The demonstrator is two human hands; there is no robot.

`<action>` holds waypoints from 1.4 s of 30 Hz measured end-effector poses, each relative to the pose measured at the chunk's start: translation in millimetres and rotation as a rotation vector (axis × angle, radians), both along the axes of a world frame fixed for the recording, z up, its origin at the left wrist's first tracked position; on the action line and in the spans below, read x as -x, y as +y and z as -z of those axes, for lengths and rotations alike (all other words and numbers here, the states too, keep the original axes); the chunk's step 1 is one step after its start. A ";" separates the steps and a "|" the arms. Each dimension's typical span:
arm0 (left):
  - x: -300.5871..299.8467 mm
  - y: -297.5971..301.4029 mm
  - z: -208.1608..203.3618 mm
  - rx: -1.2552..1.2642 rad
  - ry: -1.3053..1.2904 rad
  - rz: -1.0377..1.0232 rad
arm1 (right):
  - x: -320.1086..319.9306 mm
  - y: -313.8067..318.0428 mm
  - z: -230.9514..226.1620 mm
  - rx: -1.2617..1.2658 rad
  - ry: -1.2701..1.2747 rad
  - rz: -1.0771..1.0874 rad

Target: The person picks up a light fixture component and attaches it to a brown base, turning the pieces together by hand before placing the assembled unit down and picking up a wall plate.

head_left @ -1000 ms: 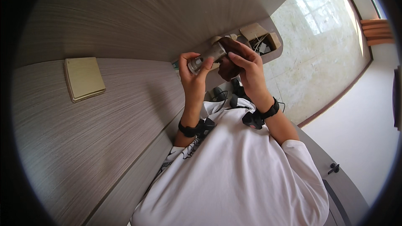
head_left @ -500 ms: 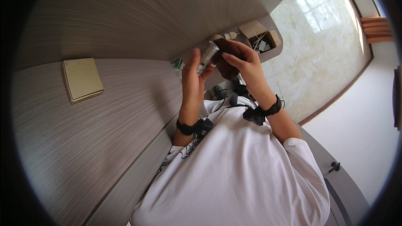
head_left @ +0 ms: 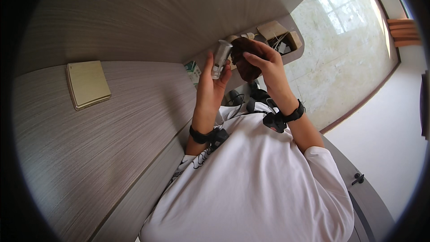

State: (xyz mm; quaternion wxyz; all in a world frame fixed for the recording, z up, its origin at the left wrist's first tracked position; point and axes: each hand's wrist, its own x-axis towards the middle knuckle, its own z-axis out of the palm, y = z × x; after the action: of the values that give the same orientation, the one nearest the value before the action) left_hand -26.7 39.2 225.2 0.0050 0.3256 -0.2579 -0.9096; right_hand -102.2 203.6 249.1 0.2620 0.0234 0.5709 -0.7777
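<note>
My left hand point(head_left: 208, 90) is wrapped round a small clear cylindrical bottle point(head_left: 221, 57) with a silvery top end, held nearly upright and leaning a little to the right. Close on its right, my right hand point(head_left: 272, 68) pinches a crumpled dark brown cloth point(head_left: 246, 66) between thumb and fingers. The cloth hangs beside the bottle's upper part; whether its edge touches the bottle I cannot tell. Some fingers of the right hand are hidden behind the cloth.
A flat yellowish-beige box point(head_left: 89, 84) lies on the wood-grain surface point(head_left: 139, 121) at left. Beyond my hands, a shelf holds an open cardboard box point(head_left: 294, 40) with cables and a green-and-white carton point(head_left: 192, 72). A tall wood-grain panel point(head_left: 134, 18) rises at the far side.
The brown cloth in my right hand has come off the bottle's top and shifted slightly right. The bottle now shows more fully in my left hand and stands more upright.
</note>
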 end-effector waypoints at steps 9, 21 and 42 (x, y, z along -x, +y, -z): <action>1.2 -4.3 9.8 -0.244 0.058 -0.110 | 11.9 14.4 6.3 0.005 -0.013 0.104; -2.1 -9.3 19.1 -0.489 0.154 -0.140 | 6.6 14.7 5.5 0.005 -0.076 0.085; -4.3 -6.3 9.5 -0.612 0.319 -0.107 | 6.0 9.7 6.7 -0.003 -0.082 0.084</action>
State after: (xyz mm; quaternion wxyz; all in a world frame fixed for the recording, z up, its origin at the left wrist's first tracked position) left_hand -22.4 33.0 215.7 -0.0048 0.1789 0.0482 -0.9827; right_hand -108.3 213.3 242.4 0.2525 0.0796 0.5591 -0.7857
